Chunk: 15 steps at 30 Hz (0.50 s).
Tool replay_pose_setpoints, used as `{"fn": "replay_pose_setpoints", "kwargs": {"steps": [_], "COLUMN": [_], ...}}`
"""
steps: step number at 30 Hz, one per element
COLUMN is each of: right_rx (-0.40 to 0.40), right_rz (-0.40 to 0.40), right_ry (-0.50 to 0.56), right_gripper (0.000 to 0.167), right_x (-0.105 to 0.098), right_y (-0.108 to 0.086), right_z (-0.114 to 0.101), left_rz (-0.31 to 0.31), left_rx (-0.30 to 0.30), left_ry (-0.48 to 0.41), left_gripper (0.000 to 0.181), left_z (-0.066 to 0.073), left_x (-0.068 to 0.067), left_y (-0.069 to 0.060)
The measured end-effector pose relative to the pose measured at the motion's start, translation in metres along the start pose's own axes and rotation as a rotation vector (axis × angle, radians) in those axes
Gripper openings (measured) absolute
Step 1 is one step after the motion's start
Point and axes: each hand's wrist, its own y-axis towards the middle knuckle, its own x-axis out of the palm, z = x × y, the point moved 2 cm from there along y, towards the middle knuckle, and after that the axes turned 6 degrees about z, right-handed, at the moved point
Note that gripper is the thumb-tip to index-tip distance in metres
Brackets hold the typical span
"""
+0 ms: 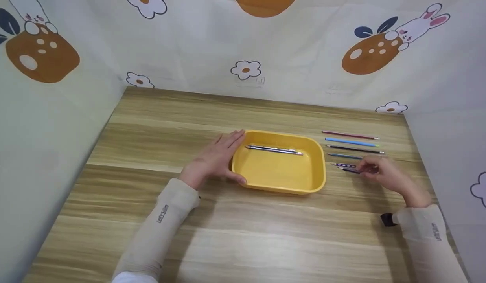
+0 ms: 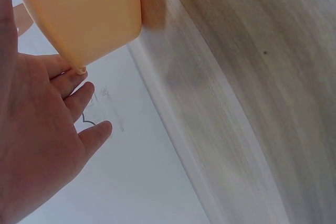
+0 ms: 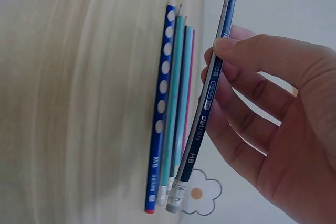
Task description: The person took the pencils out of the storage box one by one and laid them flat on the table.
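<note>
My left hand (image 1: 217,157) rests against the left end of a yellow tray (image 1: 282,190), thumb at the near corner and straight fingers along the far one. Two striped pencils (image 1: 274,149) lie side by side in the tray. To the right of it, my right hand (image 1: 384,175) pinches a dark blue HB pencil (image 3: 202,114) between thumb and fingers, its grey eraser end pointing down in the right wrist view. Just beyond lies a blue pencil with white dots (image 3: 163,87). In the left wrist view, my left hand (image 2: 47,114) touches the tray's rim.
Beyond the dotted pencil lie a teal pencil (image 1: 343,156), a black pencil (image 1: 355,149), a light blue pencil (image 1: 351,142) and a dark red pencil (image 1: 349,135), roughly parallel. Patterned cloth walls (image 1: 199,51) enclose the wooden table (image 1: 148,129) at the back and sides.
</note>
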Motion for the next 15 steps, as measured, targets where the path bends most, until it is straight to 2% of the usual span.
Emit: {"fn": "replay_pose_setpoints", "kwargs": {"steps": [5,12,15], "right_rx": [-0.003,-0.014,-0.007], "right_rz": [-0.006,-0.069,-0.072], "right_ry": [-0.007,0.002,-0.038], "right_gripper": [0.017,0.015,0.016], "right_x": [0.006,0.015,0.017], "right_y": [0.000,0.003,0.005], "right_z": [0.011,0.020,0.021], "left_rz": [-0.005,-0.009,-0.003], "left_rx": [-0.006,-0.002,0.005], "left_ry": [-0.004,-0.006,-0.021], "left_gripper": [0.138,0.137,0.137], "left_z": [0.000,0.001,0.000], "left_x": [0.000,0.000,0.000], "left_y": [0.000,0.000,0.000]}}
